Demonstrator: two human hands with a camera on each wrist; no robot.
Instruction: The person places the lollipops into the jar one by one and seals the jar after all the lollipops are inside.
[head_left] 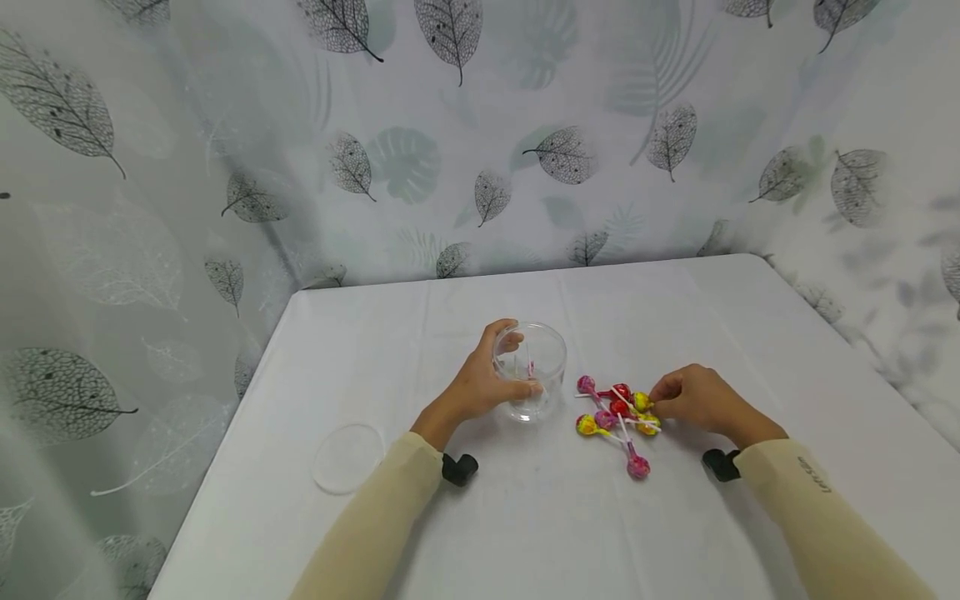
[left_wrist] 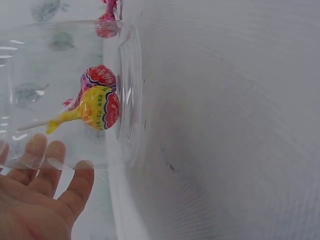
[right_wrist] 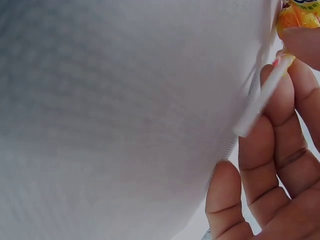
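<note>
Picking seems in hand: a round yellow-wrapped lollipop (right_wrist: 296,18) is pinched by the right hand (head_left: 696,402), a clear cylindrical jar (head_left: 538,365) gripped by the left hand (head_left: 477,381); careful lifting seems needed.

pass: between jar (head_left: 545,365) and lollipops (head_left: 618,407) (narrow) | obstacle: flat disc (head_left: 348,459), left

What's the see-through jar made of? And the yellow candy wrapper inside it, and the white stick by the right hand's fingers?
The jar looks like clear, glossy plastic or glass: it's see-through with bright glints. The wrapper seems thin, shiny plastic film, printed and crinkled. The stick looks smooth and white, maybe plastic or paper.
</note>
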